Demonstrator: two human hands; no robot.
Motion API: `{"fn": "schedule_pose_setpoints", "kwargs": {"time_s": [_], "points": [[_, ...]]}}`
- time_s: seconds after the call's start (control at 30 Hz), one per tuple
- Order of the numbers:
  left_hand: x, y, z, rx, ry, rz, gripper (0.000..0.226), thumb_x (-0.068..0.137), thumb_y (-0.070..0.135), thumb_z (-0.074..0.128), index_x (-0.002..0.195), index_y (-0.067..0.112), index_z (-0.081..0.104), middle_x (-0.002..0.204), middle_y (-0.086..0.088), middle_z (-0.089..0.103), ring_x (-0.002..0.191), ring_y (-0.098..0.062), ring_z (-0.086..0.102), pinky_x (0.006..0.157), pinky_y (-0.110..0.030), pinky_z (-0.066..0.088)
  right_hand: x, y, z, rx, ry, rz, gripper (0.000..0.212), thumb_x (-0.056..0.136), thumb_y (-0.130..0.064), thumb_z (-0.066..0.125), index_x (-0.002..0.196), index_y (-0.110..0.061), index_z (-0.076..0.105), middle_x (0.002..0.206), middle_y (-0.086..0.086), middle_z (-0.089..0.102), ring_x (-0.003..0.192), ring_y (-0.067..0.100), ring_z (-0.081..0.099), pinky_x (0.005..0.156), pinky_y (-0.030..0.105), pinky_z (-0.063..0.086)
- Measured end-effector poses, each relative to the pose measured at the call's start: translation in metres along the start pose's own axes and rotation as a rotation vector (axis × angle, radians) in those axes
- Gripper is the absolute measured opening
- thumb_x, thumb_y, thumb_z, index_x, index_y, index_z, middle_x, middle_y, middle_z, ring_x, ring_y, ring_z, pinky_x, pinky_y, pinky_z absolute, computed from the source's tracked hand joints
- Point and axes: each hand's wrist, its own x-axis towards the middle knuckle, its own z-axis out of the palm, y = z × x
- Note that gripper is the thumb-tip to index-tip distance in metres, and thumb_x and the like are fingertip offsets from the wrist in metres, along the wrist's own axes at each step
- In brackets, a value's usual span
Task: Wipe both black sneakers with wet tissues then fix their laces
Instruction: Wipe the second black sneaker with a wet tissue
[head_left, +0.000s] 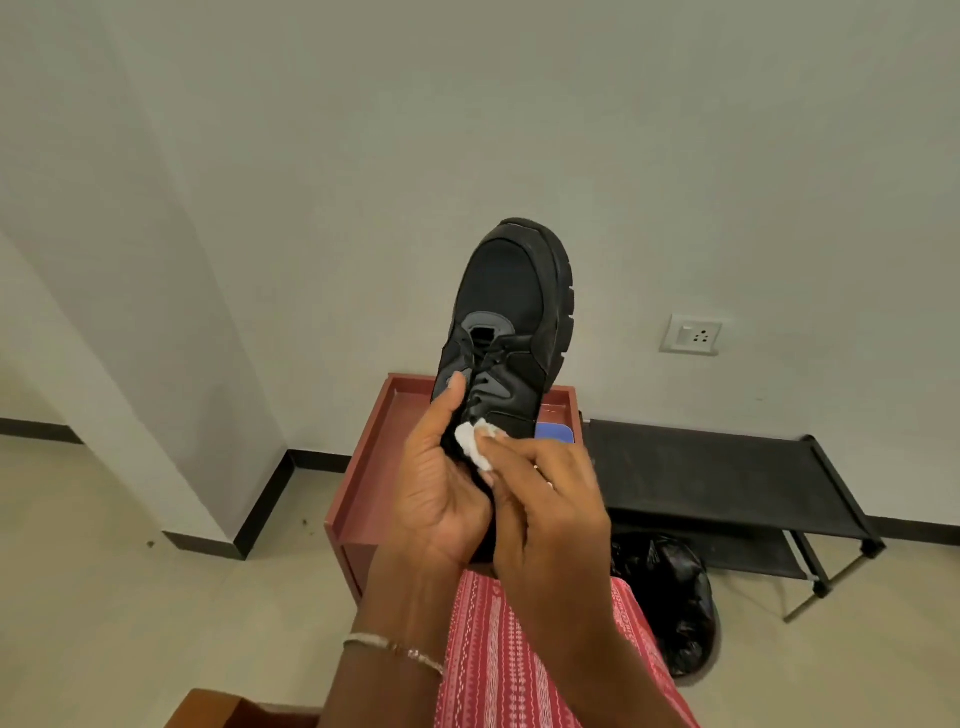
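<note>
Head view, left hand (441, 483) grip curled round black sneaker (511, 322), right hand (550, 499) grip pinching white tissue (475, 441) against it

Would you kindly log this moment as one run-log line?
step: wiping | left hand: grips black sneaker | right hand: presses wet tissue near laces | second sneaker: unseen

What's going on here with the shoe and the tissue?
A person is cleaning a black sneaker. The left hand grips its heel end and holds it up, toe pointing away, above a reddish-brown table. The right hand pinches a white wet tissue and presses it against the sneaker near the collar, just below the laces. Only one sneaker is in view. A black shoe rack stands by the wall, with a black bag on the floor in front of it.
</note>
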Motion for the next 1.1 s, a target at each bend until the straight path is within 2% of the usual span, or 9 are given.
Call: {"fn": "schedule_pose_setpoints", "kwargs": {"time_s": [0.13, 0.3, 0.43, 0.57, 0.63, 0.73, 0.87, 1.0, 1.1], "points": [[-0.010, -0.007, 0.011, -0.006, -0.045, -0.017, 0.043, 0.098, 0.027, 0.056, 0.078, -0.004, 0.078, 0.083, -0.018, 0.073, 0.069, -0.025, 0.074, 0.057, -0.031, 0.060, 0.032, 0.018, -0.006, -0.013, 0.055, 0.037, 0.027, 0.086, 0.001, 0.072, 0.108, -0.016, 0.076, 0.094, -0.006, 0.069, 0.093, 0.013, 0.055, 0.079, 0.022, 0.046], [-0.012, -0.007, 0.015, -0.020, -0.086, -0.042, 0.039, 0.099, 0.029, 0.055, 0.094, -0.004, 0.075, 0.096, -0.018, 0.073, 0.084, -0.027, 0.074, 0.067, -0.035, 0.061, 0.054, 0.018, -0.010, 0.015, 0.029, 0.001, 0.030, 0.086, 0.004, 0.071, 0.109, -0.015, 0.077, 0.106, -0.004, 0.070, 0.103, 0.015, 0.061, 0.090, 0.022, 0.049], [-0.013, 0.001, 0.010, -0.026, -0.090, -0.065, 0.047, 0.098, 0.034, 0.053, 0.083, -0.004, 0.077, 0.086, -0.015, 0.073, 0.076, -0.023, 0.074, 0.072, -0.031, 0.062, 0.032, 0.003, -0.015, -0.032, -0.089, -0.009, 0.026, 0.092, -0.006, 0.059, 0.110, -0.013, 0.076, 0.106, -0.003, 0.070, 0.103, 0.013, 0.060, 0.093, 0.014, 0.044], [-0.011, 0.007, 0.005, 0.043, -0.021, -0.120, 0.050, 0.093, 0.042, 0.059, 0.097, -0.006, 0.076, 0.102, -0.016, 0.074, 0.104, -0.020, 0.069, 0.109, -0.036, 0.045, 0.009, -0.013, -0.022, -0.024, -0.159, -0.043, 0.033, 0.094, -0.023, 0.048, 0.109, -0.013, 0.076, 0.102, -0.003, 0.071, 0.097, 0.011, 0.062, 0.089, 0.019, 0.047], [-0.012, 0.008, 0.009, 0.063, 0.004, -0.118, 0.050, 0.090, 0.041, 0.064, 0.114, -0.001, 0.071, 0.123, -0.018, 0.067, 0.115, -0.026, 0.065, 0.104, -0.035, 0.049, 0.009, -0.011, -0.020, -0.035, -0.166, -0.046, 0.025, 0.092, -0.015, 0.057, 0.106, -0.013, 0.077, 0.101, -0.003, 0.072, 0.095, 0.012, 0.064, 0.087, 0.021, 0.048], [-0.015, 0.002, 0.011, 0.040, -0.012, -0.063, 0.044, 0.096, 0.036, 0.057, 0.092, -0.003, 0.078, 0.102, -0.020, 0.073, 0.086, -0.027, 0.074, 0.074, -0.037, 0.062, 0.029, 0.003, -0.018, -0.019, -0.151, 0.038, 0.028, 0.086, 0.000, 0.070, 0.107, -0.017, 0.077, 0.100, -0.006, 0.073, 0.095, 0.012, 0.065, 0.085, 0.030, 0.054], [-0.018, -0.005, 0.012, 0.016, -0.025, -0.031, 0.038, 0.097, 0.032, 0.057, 0.099, 0.000, 0.077, 0.105, -0.017, 0.073, 0.098, -0.026, 0.072, 0.095, -0.036, 0.055, 0.059, 0.015, -0.019, 0.020, -0.026, 0.109, 0.024, 0.087, -0.005, 0.072, 0.106, -0.019, 0.074, 0.098, -0.008, 0.072, 0.090, 0.012, 0.066, 0.078, 0.039, 0.057], [-0.017, -0.002, 0.010, 0.021, -0.045, -0.016, 0.041, 0.098, 0.030, 0.055, 0.080, 0.001, 0.079, 0.090, -0.016, 0.075, 0.079, -0.025, 0.075, 0.066, -0.034, 0.062, 0.044, 0.005, -0.018, -0.006, -0.091, 0.048, 0.025, 0.088, -0.002, 0.070, 0.106, -0.018, 0.076, 0.102, -0.007, 0.071, 0.097, 0.011, 0.064, 0.084, 0.033, 0.054], [-0.012, 0.004, 0.004, 0.052, 0.000, -0.019, 0.034, 0.093, 0.033, 0.062, 0.093, 0.003, 0.080, 0.114, -0.018, 0.072, 0.105, -0.028, 0.070, 0.094, -0.039, 0.055, 0.014, -0.007, -0.019, 0.004, -0.177, 0.051, 0.028, 0.089, -0.002, 0.071, 0.112, -0.016, 0.076, 0.106, -0.006, 0.071, 0.101, 0.009, 0.063, 0.088, 0.022, 0.051]]}}
